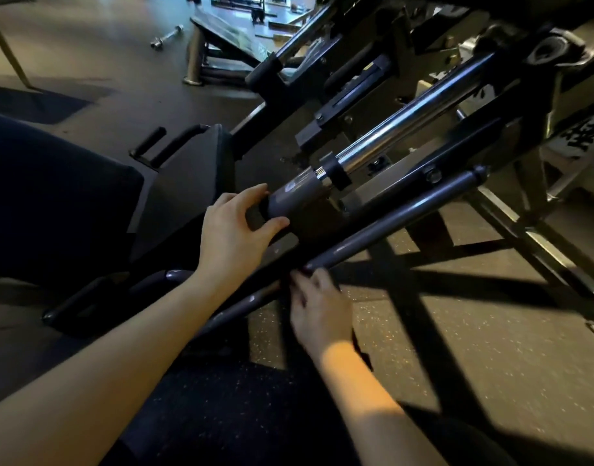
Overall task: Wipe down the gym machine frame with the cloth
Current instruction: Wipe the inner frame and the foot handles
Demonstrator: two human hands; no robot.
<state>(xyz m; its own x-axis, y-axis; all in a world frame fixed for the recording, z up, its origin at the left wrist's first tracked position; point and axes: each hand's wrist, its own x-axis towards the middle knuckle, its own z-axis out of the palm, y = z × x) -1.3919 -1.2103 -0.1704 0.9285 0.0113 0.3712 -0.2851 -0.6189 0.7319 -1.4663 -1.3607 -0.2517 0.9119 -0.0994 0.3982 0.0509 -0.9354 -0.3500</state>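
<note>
Just past the bench's point(184, 196) right edge, my left hand point(233, 230) cups the end of the grey sleeve point(290, 200), thumb and forefinger spread to either side and curved round it. Further right and lower, my right hand point(317, 306), blurred, rests on the grey frame bar point(390, 223). Its fingers are close together and curled over the dark cloth point(362, 354), which lies between palm and bar, one end hanging by my wrist.

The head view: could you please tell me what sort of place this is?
Most likely a gym: a black steel weight machine frame with a shiny chrome guide rod, a small metal dumbbell lying on the floor, and dark speckled rubber flooring.
</note>
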